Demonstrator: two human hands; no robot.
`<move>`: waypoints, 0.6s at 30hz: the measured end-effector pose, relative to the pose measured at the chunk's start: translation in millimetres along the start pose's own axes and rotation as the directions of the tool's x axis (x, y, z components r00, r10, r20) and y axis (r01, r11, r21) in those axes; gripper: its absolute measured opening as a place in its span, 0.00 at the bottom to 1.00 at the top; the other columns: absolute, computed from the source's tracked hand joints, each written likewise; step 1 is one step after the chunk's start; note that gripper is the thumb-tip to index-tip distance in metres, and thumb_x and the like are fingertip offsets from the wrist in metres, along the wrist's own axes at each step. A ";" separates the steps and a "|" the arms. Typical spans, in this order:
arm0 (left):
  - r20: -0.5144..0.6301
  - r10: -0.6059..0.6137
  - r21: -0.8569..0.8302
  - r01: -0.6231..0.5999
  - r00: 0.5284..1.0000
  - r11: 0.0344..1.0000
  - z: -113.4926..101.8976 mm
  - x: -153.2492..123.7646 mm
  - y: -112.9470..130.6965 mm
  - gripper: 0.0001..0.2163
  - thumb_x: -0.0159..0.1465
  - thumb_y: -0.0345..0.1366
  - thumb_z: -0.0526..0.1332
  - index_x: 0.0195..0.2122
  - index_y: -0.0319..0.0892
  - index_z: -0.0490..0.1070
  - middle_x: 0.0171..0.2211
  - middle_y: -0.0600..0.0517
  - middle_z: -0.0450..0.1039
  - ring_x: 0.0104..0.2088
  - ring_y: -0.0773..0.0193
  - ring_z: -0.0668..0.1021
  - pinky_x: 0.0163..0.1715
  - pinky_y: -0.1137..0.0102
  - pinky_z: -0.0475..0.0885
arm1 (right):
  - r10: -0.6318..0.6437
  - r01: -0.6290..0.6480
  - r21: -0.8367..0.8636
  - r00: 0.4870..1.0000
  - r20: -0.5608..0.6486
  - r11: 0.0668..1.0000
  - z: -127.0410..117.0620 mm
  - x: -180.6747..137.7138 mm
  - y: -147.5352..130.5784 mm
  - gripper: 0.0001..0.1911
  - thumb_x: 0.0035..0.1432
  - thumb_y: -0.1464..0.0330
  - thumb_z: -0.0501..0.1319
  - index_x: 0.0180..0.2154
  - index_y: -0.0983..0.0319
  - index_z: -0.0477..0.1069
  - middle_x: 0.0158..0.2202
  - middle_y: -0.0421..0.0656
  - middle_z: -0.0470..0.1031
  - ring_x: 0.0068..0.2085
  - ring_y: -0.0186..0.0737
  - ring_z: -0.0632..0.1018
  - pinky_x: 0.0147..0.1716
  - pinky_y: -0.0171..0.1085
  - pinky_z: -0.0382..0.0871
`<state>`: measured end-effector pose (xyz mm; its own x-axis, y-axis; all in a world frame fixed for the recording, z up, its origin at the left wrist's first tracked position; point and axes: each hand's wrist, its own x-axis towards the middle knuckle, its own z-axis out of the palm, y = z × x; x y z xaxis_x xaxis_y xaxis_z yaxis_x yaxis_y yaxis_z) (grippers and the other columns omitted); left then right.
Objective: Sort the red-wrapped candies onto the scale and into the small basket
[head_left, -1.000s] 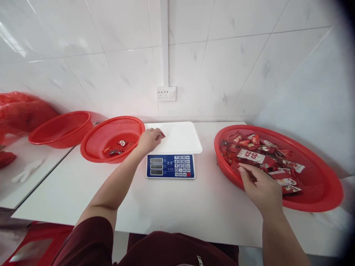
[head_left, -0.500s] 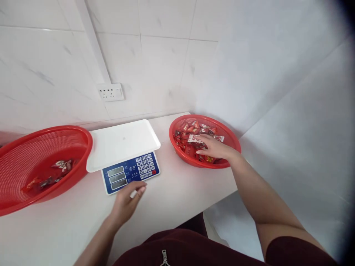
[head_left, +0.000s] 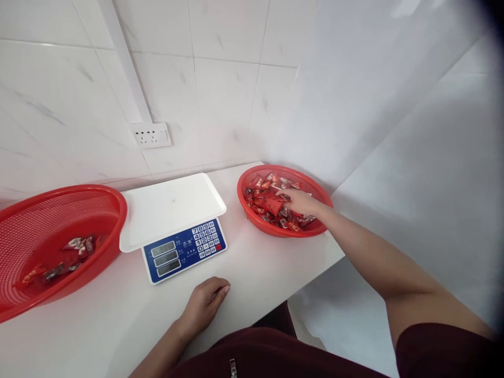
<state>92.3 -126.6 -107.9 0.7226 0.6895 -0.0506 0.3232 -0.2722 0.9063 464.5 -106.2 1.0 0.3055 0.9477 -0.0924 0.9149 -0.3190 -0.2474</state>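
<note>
My right hand (head_left: pixel 300 201) reaches into the red mesh basket (head_left: pixel 252 216) at the right, fingers down among its many red candy packets (head_left: pixel 264 199); whether it grips one is hidden. My left hand (head_left: pixel 205 303) rests on the white table near the front edge, fingers loosely curled and holding nothing, just below the blue keypad of the scale (head_left: pixel 183 251). The scale's white tray (head_left: pixel 169 208) is bare. A second red mesh basket (head_left: pixel 63 205) at the left holds a few candy packets (head_left: pixel 74 247).
White tiled walls close in behind and to the right, with a power socket (head_left: pixel 151 135) and a white cable duct above the scale. The table's corner edge (head_left: pixel 315 268) drops off just below the right basket. My dark red clothing fills the bottom.
My left hand drew back from the scale's keypad toward the table's front edge and curled. My right hand pushed a little deeper into the candy basket. The camera shifted slightly.
</note>
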 end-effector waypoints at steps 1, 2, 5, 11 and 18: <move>-0.011 0.000 -0.002 0.000 1.000 1.000 -1.0 0.5 -0.7 0.08 0.61 0.48 0.55 0.33 0.64 0.75 0.34 0.54 0.78 0.37 0.51 0.79 0.40 0.57 0.73 | 0.019 -0.019 0.041 1.000 -0.009 0.999 -3.3 1.5 3.8 0.27 0.53 0.73 0.57 0.55 0.57 0.68 0.55 0.46 0.73 0.48 0.50 0.77 0.46 0.43 0.70; -0.020 0.001 -0.004 -0.002 1.000 1.000 -1.7 0.9 -1.4 0.08 0.62 0.47 0.55 0.33 0.63 0.75 0.34 0.54 0.78 0.37 0.51 0.78 0.40 0.57 0.73 | 0.025 -0.023 0.090 1.000 -0.013 0.996 -6.0 2.8 7.4 0.26 0.53 0.72 0.58 0.55 0.57 0.68 0.55 0.45 0.73 0.47 0.49 0.77 0.46 0.43 0.70; -0.021 0.001 -0.013 -0.001 1.000 1.000 -2.6 2.4 -2.5 0.08 0.61 0.47 0.55 0.32 0.63 0.75 0.34 0.54 0.78 0.37 0.50 0.78 0.40 0.57 0.73 | -0.017 0.031 0.305 0.999 -0.051 0.952 -10.3 5.5 16.8 0.24 0.52 0.68 0.61 0.53 0.57 0.70 0.58 0.45 0.70 0.53 0.49 0.74 0.51 0.44 0.68; -0.009 -0.021 -0.026 0.021 1.000 0.999 -2.3 4.3 -0.2 0.08 0.60 0.49 0.55 0.32 0.65 0.75 0.34 0.55 0.78 0.38 0.48 0.78 0.41 0.55 0.73 | 0.173 -0.097 0.701 0.984 -0.038 0.707 -17.5 7.6 21.0 0.22 0.52 0.69 0.62 0.50 0.59 0.71 0.51 0.47 0.76 0.45 0.46 0.79 0.41 0.43 0.76; -0.030 -0.048 -0.098 0.045 0.998 0.994 -1.7 4.5 1.7 0.09 0.59 0.50 0.56 0.29 0.60 0.75 0.32 0.53 0.77 0.36 0.50 0.78 0.40 0.56 0.73 | 0.154 -0.103 0.882 0.988 0.035 0.459 -33.6 -4.3 -7.0 0.18 0.54 0.72 0.58 0.48 0.57 0.69 0.43 0.45 0.78 0.41 0.44 0.81 0.34 0.41 0.79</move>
<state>95.1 -122.9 -105.9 0.6874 0.7217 -0.0814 0.2935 -0.1736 0.9401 465.7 -107.8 35.5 0.4330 0.8866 -0.1630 0.1560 -0.2518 -0.9551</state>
